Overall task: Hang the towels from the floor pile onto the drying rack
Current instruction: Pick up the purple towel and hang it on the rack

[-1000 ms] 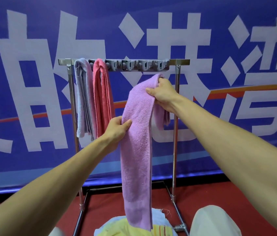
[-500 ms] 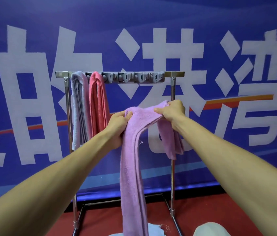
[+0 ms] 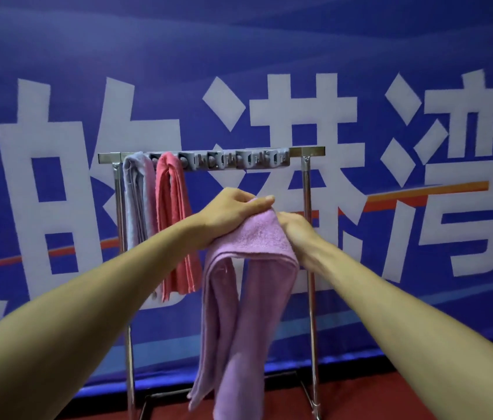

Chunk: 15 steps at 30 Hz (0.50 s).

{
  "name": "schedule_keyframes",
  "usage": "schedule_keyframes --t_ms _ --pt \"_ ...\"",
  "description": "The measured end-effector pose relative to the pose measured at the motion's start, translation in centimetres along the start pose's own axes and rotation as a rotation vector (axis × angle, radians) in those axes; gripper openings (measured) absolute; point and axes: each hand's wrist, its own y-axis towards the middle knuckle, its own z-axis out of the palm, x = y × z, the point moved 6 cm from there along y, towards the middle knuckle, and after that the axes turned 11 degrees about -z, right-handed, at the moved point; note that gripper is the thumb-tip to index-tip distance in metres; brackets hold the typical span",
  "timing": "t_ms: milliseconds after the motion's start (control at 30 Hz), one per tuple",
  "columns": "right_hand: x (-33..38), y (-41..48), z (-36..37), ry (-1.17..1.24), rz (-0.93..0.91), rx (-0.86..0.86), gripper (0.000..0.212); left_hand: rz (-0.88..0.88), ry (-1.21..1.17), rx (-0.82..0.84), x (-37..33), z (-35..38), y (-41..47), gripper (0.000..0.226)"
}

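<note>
A purple towel [image 3: 248,286] hangs folded double in front of the metal drying rack [image 3: 307,153], below its top bar. My left hand [image 3: 230,213] grips the fold from above, thumb stretched over the top. My right hand [image 3: 295,230] holds the fold from the right side, its fingers tucked behind the cloth. Both towel ends hang down to near the floor. A grey-blue towel [image 3: 136,201] and a pink towel [image 3: 175,225] hang over the rack's left part. Grey clips [image 3: 239,160] line the bar's middle. The floor pile is out of view.
A blue banner [image 3: 390,71] with large white characters fills the background behind the rack. Red floor [image 3: 390,398] shows at the bottom. The rack's right upright [image 3: 310,283] stands just behind my right wrist.
My hands have come together at the towel's fold, so it now hangs doubled with two ends down. The view has tilted up, and the floor pile has left the frame.
</note>
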Motion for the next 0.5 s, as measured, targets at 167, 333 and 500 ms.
schedule_keyframes --t_ms 167,333,500 --pt "1.0 -1.5 5.6 0.475 0.111 0.272 0.033 -0.017 0.011 0.06 0.1 -3.1 0.0 0.043" --pt "1.9 -2.0 6.9 0.494 0.083 0.395 0.046 -0.048 -0.005 0.129 0.5 -5.4 -0.8 0.039" --pt "4.2 -1.0 7.0 0.614 -0.032 0.463 0.047 -0.168 0.009 0.215 2.2 -7.0 -0.9 0.046"
